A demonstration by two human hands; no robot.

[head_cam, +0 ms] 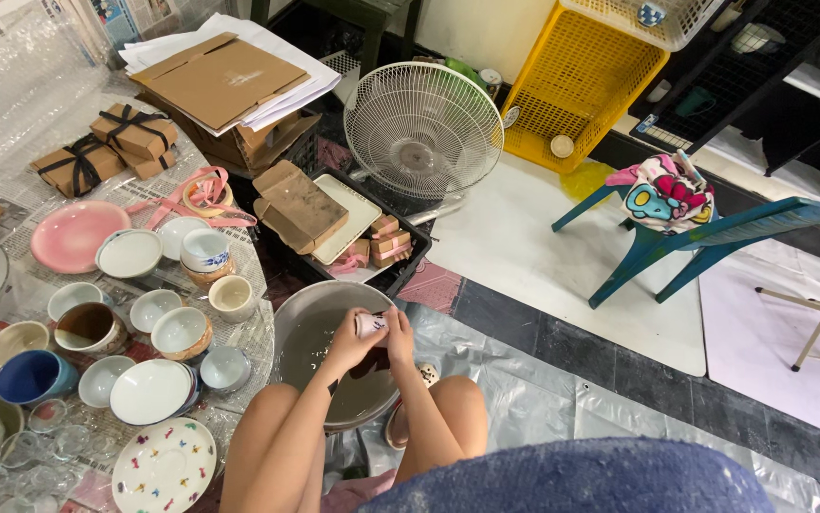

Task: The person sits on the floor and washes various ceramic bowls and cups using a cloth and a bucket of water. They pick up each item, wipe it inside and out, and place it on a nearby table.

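- Your left hand (348, 344) is curled closed around the near end of a small white cup (370, 325), fingers wrapped over its side.
- Your right hand (398, 334) closes on the same cup from the 3 o'clock side, thumb and fingers pressed to it; both hands touch each other around it.
- The cup lies on its side in your grip, long axis running roughly 9 to 3 o'clock; which end is the mouth cannot be told, as your fingers cover it.
- You hold the cup over the middle of a round metal basin (307, 321) of cloudy water, set on grey plastic sheeting (524, 399) between your bare knees.
- At 9 o'clock from the basin, a low table (11, 123) carries glazed bowls, a pink plate (73, 235) and a white plate with coloured specks (164, 465).
- At 12 o'clock stands a white electric fan (423, 129), with a black tray of small wrapped boxes (386, 242) just before it.
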